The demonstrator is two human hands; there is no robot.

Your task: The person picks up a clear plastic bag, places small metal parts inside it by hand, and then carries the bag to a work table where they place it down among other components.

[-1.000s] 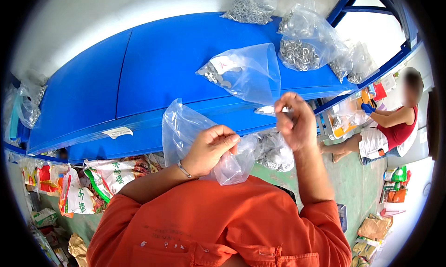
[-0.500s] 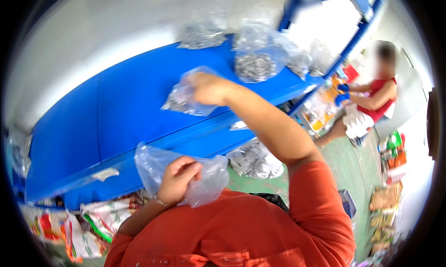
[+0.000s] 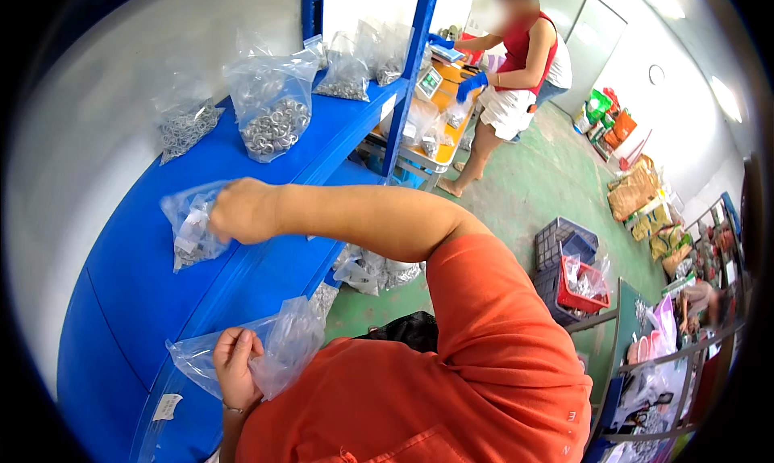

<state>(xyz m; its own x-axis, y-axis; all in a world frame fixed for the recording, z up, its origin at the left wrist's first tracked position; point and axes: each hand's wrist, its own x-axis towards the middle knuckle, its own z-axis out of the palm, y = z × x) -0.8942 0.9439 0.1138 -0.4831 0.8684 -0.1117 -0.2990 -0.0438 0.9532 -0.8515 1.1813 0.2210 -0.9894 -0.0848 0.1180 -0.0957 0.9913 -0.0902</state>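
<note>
The fingertips of the right hand (image 3: 242,211) are concealed, so their hold on the bag of metal pieces (image 3: 189,239) cannot be determined; that bag's right side is covered by the hand. The left hand (image 3: 237,368) hides part of the clear bag (image 3: 292,340). The left forearm (image 3: 229,436) and orange shirt (image 3: 379,398) are cut off by the lower edge. The right forearm (image 3: 355,213) partly obscures some plastic bags (image 3: 376,274). A co-worker's head (image 3: 509,8) is blurred. The scale (image 3: 430,83) carries a display too small to read. At far right, an indistinct figure (image 3: 698,303) is probably another person.
</note>
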